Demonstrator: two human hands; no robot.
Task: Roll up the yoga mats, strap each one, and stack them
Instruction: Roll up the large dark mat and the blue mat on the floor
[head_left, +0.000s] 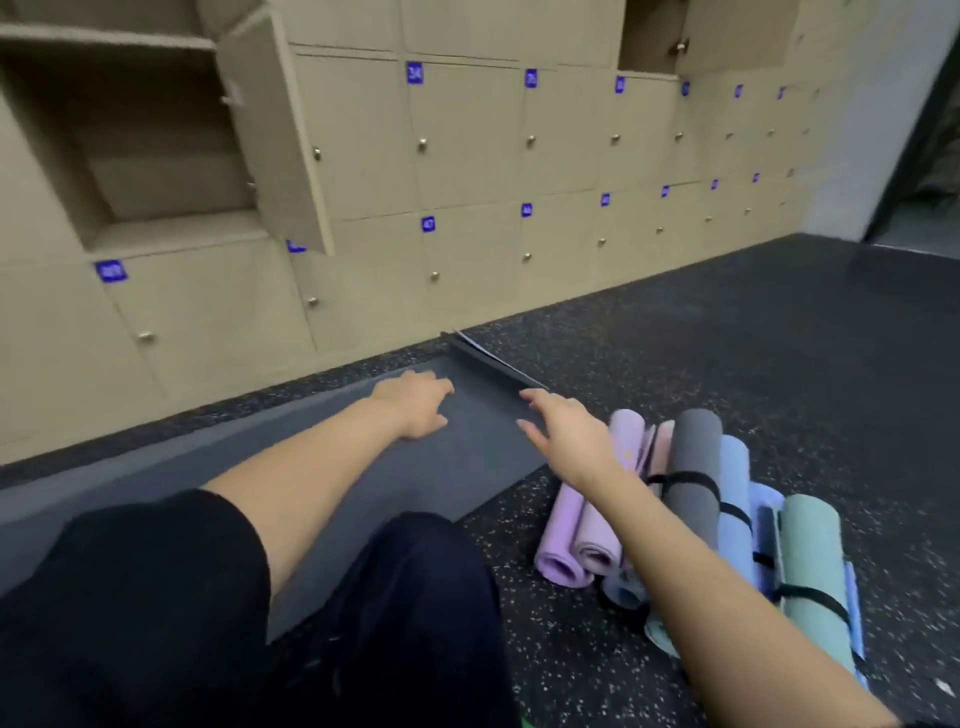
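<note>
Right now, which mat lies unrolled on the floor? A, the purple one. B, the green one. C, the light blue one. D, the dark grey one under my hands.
D: the dark grey mat lies spread flat on the floor beneath the open left hand and right hand, while the coloured ones sit among the rolled mats piled to the right.

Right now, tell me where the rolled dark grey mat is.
Head view, right of centre: the rolled dark grey mat lies between the lilac rolls on its left and the light blue roll on its right.
</note>
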